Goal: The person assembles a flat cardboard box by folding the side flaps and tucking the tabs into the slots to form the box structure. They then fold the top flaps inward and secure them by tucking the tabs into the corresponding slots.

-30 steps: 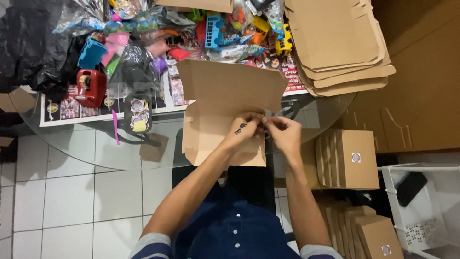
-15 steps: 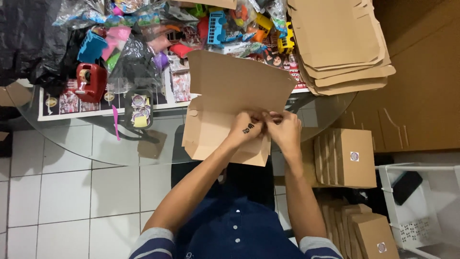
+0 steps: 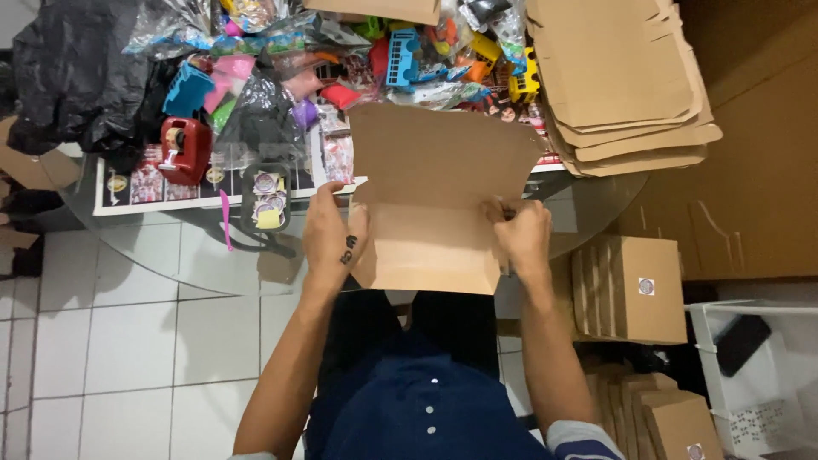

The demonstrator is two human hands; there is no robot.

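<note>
While a person in a dark blue buttoned shirt looks down from above, both bare hands grip a flat brown cardboard box blank at the centre of the view, held over the near edge of a round glass table. The left hand, at about nine o'clock of the cardboard, is clamped on its left side with the thumb lying on top of the fold. The right hand, at about three o'clock, pinches the right side, its fingers curled tightly around the edge. Both hands are well apart, one at each side of the sheet, whose upper flap stands tilted up toward the table. At twelve o'clock lies a jumble of colourful plastic toys in clear wrappers. At ten o'clock sits a red tape dispenser, with a crumpled black plastic bag beyond it. At one o'clock rests a stack of flat brown cardboard sheets. At four o'clock, on the floor beside the person, stands a row of closed brown cardboard boxes with round stickers, with a white plastic crate just past them.
</note>
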